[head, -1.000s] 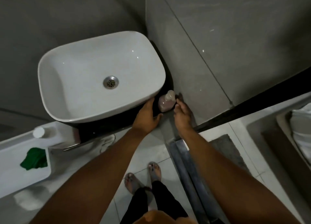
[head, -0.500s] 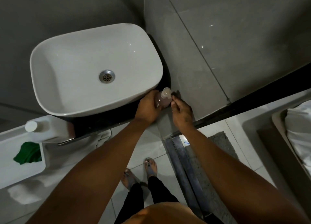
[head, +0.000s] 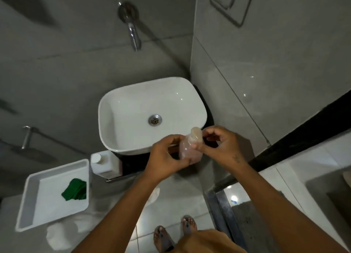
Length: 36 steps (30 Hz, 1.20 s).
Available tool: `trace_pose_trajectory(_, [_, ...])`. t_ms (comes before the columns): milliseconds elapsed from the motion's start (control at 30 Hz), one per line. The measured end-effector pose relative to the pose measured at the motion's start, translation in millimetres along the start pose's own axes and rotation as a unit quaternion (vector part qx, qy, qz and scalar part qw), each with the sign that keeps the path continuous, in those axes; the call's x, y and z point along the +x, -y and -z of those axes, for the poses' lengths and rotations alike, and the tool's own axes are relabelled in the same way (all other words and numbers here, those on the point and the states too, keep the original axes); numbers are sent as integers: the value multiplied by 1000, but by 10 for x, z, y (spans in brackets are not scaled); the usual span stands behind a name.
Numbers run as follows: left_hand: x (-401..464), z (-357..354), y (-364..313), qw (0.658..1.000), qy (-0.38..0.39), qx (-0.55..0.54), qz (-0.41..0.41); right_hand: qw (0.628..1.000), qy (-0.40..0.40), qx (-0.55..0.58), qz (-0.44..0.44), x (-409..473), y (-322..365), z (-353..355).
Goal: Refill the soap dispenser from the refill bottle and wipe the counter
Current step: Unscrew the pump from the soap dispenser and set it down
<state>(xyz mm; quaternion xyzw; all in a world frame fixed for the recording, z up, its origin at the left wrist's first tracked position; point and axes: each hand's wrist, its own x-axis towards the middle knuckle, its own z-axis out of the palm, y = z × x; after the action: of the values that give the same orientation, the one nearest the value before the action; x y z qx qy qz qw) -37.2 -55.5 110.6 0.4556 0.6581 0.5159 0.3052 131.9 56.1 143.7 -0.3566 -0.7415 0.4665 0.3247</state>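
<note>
A small clear soap dispenser (head: pixel 188 150) with pinkish liquid and a pale pump top is lifted in front of the white basin (head: pixel 121 123). My left hand (head: pixel 165 157) wraps its body from the left. My right hand (head: pixel 222 146) pinches the neck just under the pump top with its fingertips. A white refill bottle (head: pixel 103 162) with a white cap stands on the dark counter (head: pixel 133 162) left of the basin's front corner. A green cloth (head: pixel 75 190) lies in a white tray (head: pixel 32 205) at the lower left.
A chrome wall tap (head: pixel 133 34) hangs above the basin. Grey tiled walls close in behind and to the right. A metal rail (head: pixel 222 211) and dark mat lie on the floor at the right. My feet (head: pixel 174 232) stand on pale floor tiles.
Both hands have lifted the dispenser off the counter's right corner and brought it forward. The view has tilted up, so the tap and tray show more fully.
</note>
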Motion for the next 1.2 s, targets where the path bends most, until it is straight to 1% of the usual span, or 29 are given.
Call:
trace_pose_trajectory(133, [-70,283,-259,1000,-20,9,-20,998,-2,-20,60,140,354,-203])
trace_pose_trajectory(267, [-115,503,-454,998,-48,-1,-32,992,71,-15,102,265,576,-277])
trace_pose_trajectory(333, [-128,579,-513,998,-54,3,-43,993,69,-2,93,255,629,-324])
trace_pose_trajectory(400, [-146,634,-536,996,-70,0,-47,996,41,4,79,232,676,-387])
trace_pose_trajectory(467, [-158,670,-532,996,-79,-2,-44,996,24,8,87,238,714,-424])
trace_pose_trajectory(567, [-169,702,-515,995,-87,-2,-44,993,49,4,105,241,756,-436])
trace_pose_trajectory(667, [-166,718,-525,995,-89,1,-52,996,36,2,86,209,789,-461])
trace_pose_trajectory(733, [-167,718,-523,995,-86,2,-51,996,25,3,89,223,797,-472])
trace_pose_trajectory(867, [-176,719,-506,995,-89,-4,-47,993,42,14,108,218,813,-483])
trace_pose_trajectory(967, [-172,709,-489,995,-84,-2,-47,995,26,16,92,207,818,-491])
trace_pose_trajectory(1100, [-191,697,-509,995,-90,-7,-41,994,51,35,90,199,811,-493])
trace_pose_trajectory(1200, [-194,688,-527,995,-82,0,-48,995,42,35,80,176,826,-519])
